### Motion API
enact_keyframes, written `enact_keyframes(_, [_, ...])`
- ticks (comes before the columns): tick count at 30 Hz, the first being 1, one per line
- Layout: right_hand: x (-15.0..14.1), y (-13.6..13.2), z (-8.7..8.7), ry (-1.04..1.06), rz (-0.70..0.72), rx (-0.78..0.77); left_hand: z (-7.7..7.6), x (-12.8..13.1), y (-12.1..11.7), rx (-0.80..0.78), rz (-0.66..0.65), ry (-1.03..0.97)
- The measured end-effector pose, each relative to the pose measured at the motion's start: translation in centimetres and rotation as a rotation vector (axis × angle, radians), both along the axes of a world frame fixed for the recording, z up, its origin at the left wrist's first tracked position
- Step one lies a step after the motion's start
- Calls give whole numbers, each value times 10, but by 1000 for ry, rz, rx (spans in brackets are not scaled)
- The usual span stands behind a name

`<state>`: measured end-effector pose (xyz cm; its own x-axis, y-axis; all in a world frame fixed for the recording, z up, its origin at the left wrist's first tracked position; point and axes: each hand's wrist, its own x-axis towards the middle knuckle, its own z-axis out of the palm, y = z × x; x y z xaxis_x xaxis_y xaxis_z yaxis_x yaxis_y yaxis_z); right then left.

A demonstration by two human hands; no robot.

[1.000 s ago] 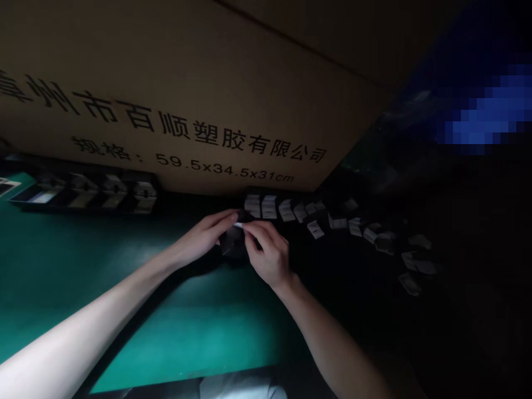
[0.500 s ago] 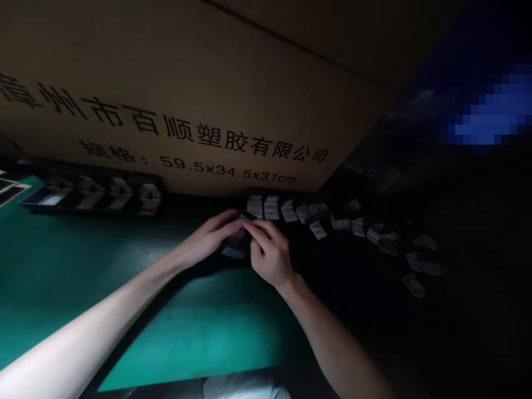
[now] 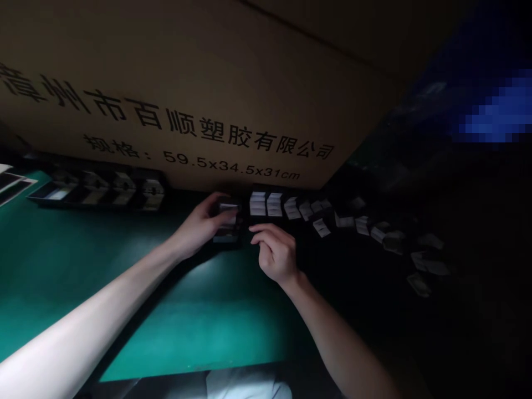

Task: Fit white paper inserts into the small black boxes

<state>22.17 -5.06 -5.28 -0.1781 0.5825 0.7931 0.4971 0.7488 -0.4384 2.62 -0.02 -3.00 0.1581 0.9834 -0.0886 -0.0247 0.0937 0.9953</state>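
My left hand (image 3: 201, 226) grips a small dark part with a pale label (image 3: 227, 223), holding it at the left end of a row of similar labelled parts (image 3: 266, 204) along the foot of a big cardboard box (image 3: 208, 83). My right hand (image 3: 275, 252) hovers just right of that part, fingers loosely curled, forefinger out, nothing visible in it. Both forearms reach in over the green mat (image 3: 199, 316).
A dark tray of several parts (image 3: 103, 188) lies at the left under the box. More labelled parts (image 3: 390, 235) trail off to the right into deep shadow. Flat dark pieces (image 3: 12, 183) lie at the far left edge. The right side is almost black.
Both hands held the dark part together a second ago. Now my right hand has let go and drawn back, and my left hand has carried the part up toward the row.
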Motion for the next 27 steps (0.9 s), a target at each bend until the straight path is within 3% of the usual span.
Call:
enact_keyframes(11, [-5,3,-9,31,23,-164,15,-6,-4,123,-49,263])
enact_keyframes(18, [-6,3,-9,1,14,-242,12,-8,-1,215,-93,341])
enact_keyframes(27, [-6,4,-12,-4,43,-286,5,-8,1,198,-64,302])
